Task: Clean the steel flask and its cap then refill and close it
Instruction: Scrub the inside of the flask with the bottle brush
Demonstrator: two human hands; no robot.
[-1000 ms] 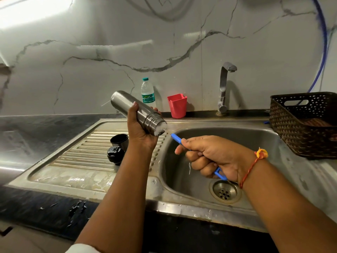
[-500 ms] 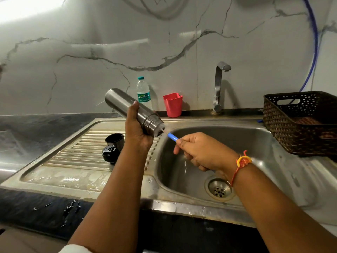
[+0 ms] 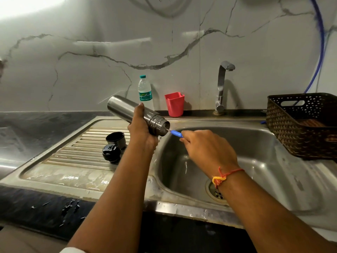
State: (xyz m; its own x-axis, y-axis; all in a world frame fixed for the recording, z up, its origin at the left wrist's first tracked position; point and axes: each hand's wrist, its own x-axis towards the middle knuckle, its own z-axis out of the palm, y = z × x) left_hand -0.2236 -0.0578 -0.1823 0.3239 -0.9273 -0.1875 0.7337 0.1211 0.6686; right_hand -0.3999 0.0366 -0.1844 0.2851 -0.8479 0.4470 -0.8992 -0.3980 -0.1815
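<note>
Gripping the steel flask [image 3: 127,110] round its body, the left hand [image 3: 141,129] held it tilted, base up toward the wall and open mouth angled down to the right, above the left rim of the sink [image 3: 255,143]. The right hand [image 3: 206,148] was clenched round the blue handle [image 3: 176,133] of a brush, whose front end entered the flask's mouth; the working end was hidden inside. An orange thread [image 3: 225,175] circled the right wrist.

Two black cap parts lay on the ribbed drainboard [image 3: 73,157], left of the left forearm: an open cup-shaped cap [image 3: 115,137] and, just beside it toward the camera, a round stopper [image 3: 111,152].

Against the marble wall stood a plastic water bottle [image 3: 145,92], a red cup [image 3: 174,105] and the tap [image 3: 221,88]. A brown perforated basket [image 3: 291,134] sat right of the sink.
</note>
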